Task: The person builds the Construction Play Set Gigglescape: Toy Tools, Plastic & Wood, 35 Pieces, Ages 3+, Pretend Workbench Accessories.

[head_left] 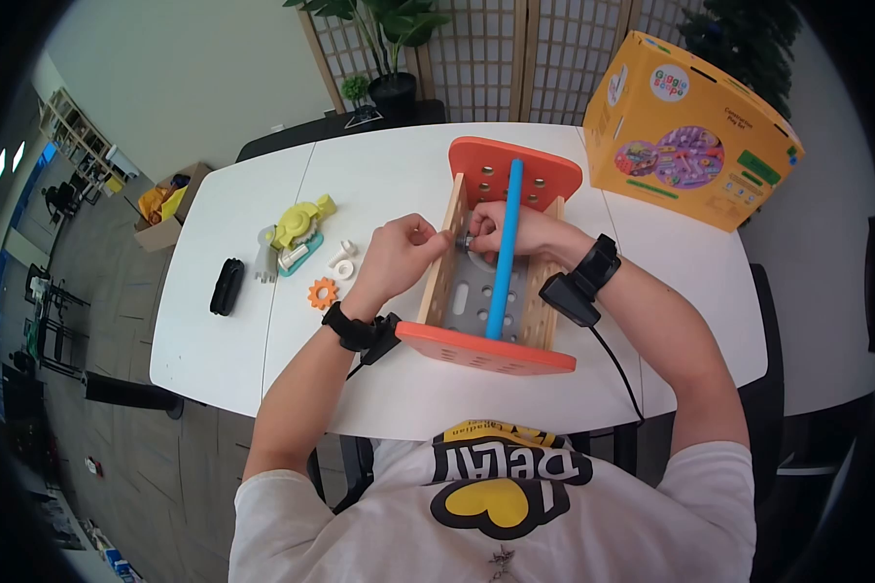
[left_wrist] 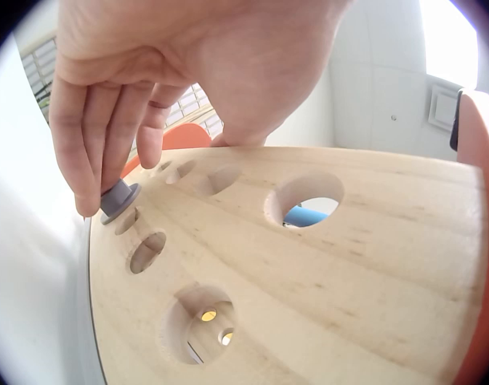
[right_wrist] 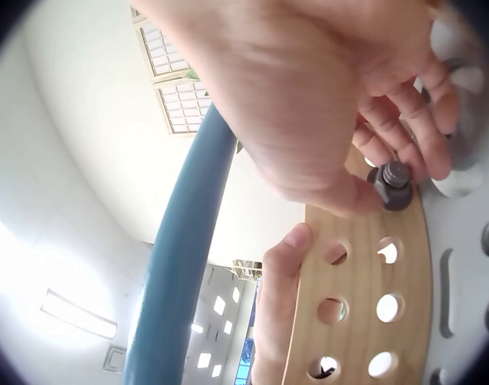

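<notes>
A toy toolbox with orange end panels [head_left: 486,348], wooden sides, a grey perforated base [head_left: 462,316] and a blue bar handle [head_left: 504,272] stands on the table. My left hand [head_left: 397,260] reaches over its left wooden side [left_wrist: 365,265], fingertips on the flanged head of a grey bolt [left_wrist: 121,200] at the outer face. Inside the box, my right hand [head_left: 525,233] pinches a dark grey nut [right_wrist: 393,194] between thumb and fingers, against the same wooden side. The threaded bolt end pokes through this nut. The bolt's middle is hidden in the panel.
Left of the toolbox lie an orange gear [head_left: 323,293], white toy fasteners [head_left: 343,270], a yellow-green toy piece [head_left: 299,225] and a black case [head_left: 227,287]. A yellow packaging box [head_left: 690,136] stands at the back right. A cable [head_left: 614,361] trails from the right wrist camera.
</notes>
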A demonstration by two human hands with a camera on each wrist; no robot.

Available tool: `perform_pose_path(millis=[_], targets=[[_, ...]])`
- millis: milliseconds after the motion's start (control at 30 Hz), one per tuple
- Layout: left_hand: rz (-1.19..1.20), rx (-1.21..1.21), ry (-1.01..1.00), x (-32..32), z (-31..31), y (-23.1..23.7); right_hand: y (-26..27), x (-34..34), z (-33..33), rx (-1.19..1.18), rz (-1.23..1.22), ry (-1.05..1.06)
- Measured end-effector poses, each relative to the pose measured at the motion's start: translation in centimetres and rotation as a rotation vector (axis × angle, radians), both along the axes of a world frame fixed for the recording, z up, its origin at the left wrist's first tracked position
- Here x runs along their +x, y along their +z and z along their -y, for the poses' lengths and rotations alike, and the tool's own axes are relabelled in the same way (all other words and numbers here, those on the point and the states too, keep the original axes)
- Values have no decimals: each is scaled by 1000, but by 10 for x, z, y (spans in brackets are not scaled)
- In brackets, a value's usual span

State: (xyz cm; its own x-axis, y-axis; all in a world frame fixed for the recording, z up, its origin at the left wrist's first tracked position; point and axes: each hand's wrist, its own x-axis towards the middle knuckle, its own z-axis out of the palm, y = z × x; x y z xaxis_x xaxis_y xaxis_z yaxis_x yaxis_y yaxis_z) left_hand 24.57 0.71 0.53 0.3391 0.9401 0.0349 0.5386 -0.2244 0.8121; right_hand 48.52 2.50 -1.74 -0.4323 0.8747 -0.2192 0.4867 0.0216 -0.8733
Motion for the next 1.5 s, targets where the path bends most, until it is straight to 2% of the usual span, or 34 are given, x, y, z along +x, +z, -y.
perform_pose_path(millis=[133,233,333,433,533,733,833,933,1033,1133,1333,1433,1500], targets=[[-13,9,-1,0,0,1,6,0,-4,-186,23,34],[-18,11,1,0,1,2,11,-2,-2,-284,39,-15],[5,2,1,0,1,1,18,-6,4,-275,-21,-131],[6,6,1,0,1,0,17,-7,5,-143,-16,-120],[-3,5,5,0,1,0,8,-2,-1,-43,40,0],[5,3,7,0,2,0,11,-3,-2,-280,30,-19],[-1,9,5,0,1,0,14,-5,-1,-295,19,-62],[-6,13,2,0,1,-1,16,-7,4,-206,-23,-112],[-10,14,4,0,1,-1,8,-4,2,-64,36,-14],[-18,9,8,0,2,1,11,-4,2,-81,85,45],[-17,7,5,0,2,0,14,-5,0,-297,62,-21],[-7,7,3,0,1,-1,23,-7,6,-287,-32,-123],[-5,4,2,0,1,-1,13,-5,4,-159,2,-58]])
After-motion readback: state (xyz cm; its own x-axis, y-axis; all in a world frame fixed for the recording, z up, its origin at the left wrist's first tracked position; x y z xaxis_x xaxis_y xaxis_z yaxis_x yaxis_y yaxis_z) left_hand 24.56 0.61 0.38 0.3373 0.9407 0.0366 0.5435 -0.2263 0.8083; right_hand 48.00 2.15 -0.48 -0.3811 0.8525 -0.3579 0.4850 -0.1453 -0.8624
